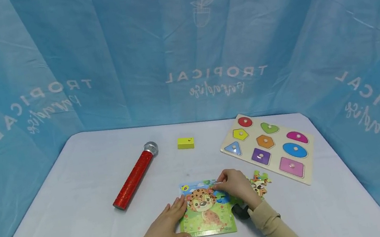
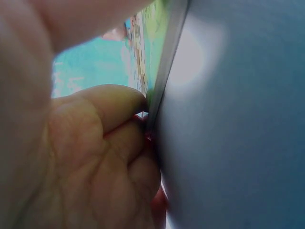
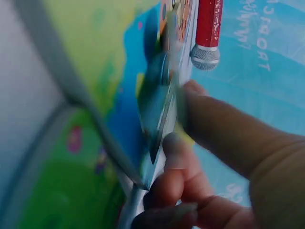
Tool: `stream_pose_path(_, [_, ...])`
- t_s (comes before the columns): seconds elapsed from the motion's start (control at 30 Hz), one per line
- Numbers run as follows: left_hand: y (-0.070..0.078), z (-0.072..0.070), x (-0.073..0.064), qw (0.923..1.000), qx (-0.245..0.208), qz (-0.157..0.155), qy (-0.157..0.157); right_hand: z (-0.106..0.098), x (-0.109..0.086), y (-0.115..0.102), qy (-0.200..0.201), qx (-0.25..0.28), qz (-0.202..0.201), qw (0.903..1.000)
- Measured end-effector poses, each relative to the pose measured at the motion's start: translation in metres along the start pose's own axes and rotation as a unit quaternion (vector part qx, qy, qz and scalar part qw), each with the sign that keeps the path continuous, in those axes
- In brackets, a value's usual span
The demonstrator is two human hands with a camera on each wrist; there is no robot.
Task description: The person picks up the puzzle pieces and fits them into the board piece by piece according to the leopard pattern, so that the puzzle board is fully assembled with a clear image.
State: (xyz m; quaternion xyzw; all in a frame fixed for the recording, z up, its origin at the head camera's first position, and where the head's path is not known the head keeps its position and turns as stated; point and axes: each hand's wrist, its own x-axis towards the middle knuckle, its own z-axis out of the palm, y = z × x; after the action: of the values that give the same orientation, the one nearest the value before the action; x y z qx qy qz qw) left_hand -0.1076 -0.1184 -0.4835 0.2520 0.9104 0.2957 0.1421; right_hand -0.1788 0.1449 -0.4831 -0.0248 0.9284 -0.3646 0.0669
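Observation:
A square jigsaw puzzle board with a cartoon leopard picture lies flat near the front of the table. My left hand rests along its left side, fingers extended over the edge and thumb by the lower left corner. At the board's upper right, my right hand pinches a puzzle piece between thumb and fingers; the piece is blurred and seen nearly edge-on in the right wrist view. Joined loose puzzle pieces lie just right of that hand, partly hidden by it.
A red toy microphone with a silver head lies to the left. A small yellow block sits behind the puzzle. To the right is a wooden shape board with knobbed coloured shapes. A blue printed curtain hangs behind the table.

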Motion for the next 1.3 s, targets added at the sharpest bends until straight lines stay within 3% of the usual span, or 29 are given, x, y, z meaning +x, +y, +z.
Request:
stream_pose_path(0.23, [-0.002, 0.000, 0.000, 1.0000, -0.001, -0.006, -0.006, 0.003, 0.005, 0.001, 0.007, -0.031, 0.009, 0.9995])
stream_pose_path(0.63, [-0.003, 0.002, 0.002, 1.0000, 0.001, 0.002, -0.005, 0.000, 0.016, -0.003, -0.029, -0.045, -0.035, 0.9980])
stream_pose_path(0.9, [-0.003, 0.001, 0.000, 1.0000, 0.000, 0.000, 0.000, -0.001, 0.022, 0.004, -0.014, -0.005, -0.058, 0.9982])
stream_pose_path(1.1, [-0.003, 0.002, 0.001, 1.0000, 0.000, 0.002, -0.001, -0.025, 0.024, 0.023, 0.017, 0.046, -0.023, 0.9985])
stream_pose_path(1.3, [-0.004, 0.003, 0.000, 1.0000, 0.006, 0.001, -0.001, -0.046, 0.010, 0.045, 0.008, 0.024, 0.009, 0.9997])
